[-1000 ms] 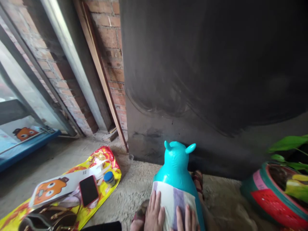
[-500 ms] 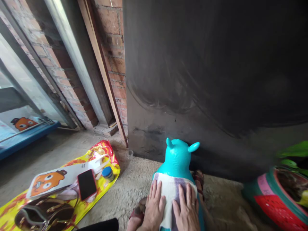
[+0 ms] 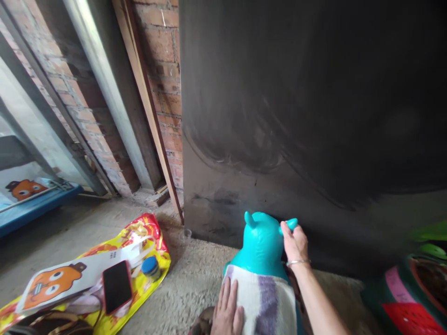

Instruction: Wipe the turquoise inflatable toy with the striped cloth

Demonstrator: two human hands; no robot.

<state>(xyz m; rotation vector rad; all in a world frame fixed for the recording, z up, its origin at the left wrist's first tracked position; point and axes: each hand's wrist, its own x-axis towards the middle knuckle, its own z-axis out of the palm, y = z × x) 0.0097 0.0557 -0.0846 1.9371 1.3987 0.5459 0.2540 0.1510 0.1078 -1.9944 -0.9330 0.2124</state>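
A turquoise inflatable animal toy stands in front of me, facing the black board. Over its back lies a white and purple striped towel. My left hand rests flat on the towel's left side, fingers stretched out. With my right hand, a bracelet at its wrist, I grip the toy's right ear, whose tip shows above the fingers. The left ear sticks up free. The toy's lower body is mostly hidden by the towel and my arms.
A yellow plastic sheet on the floor at left bears a phone, a blue-lidded jar, a white paper bag and a brown handbag. The black board stands close ahead. A painted plant pot is at right.
My right hand has left the towel, reached forward and closed around the toy's right ear. My left hand stays flat on the towel. The view has shifted slightly.
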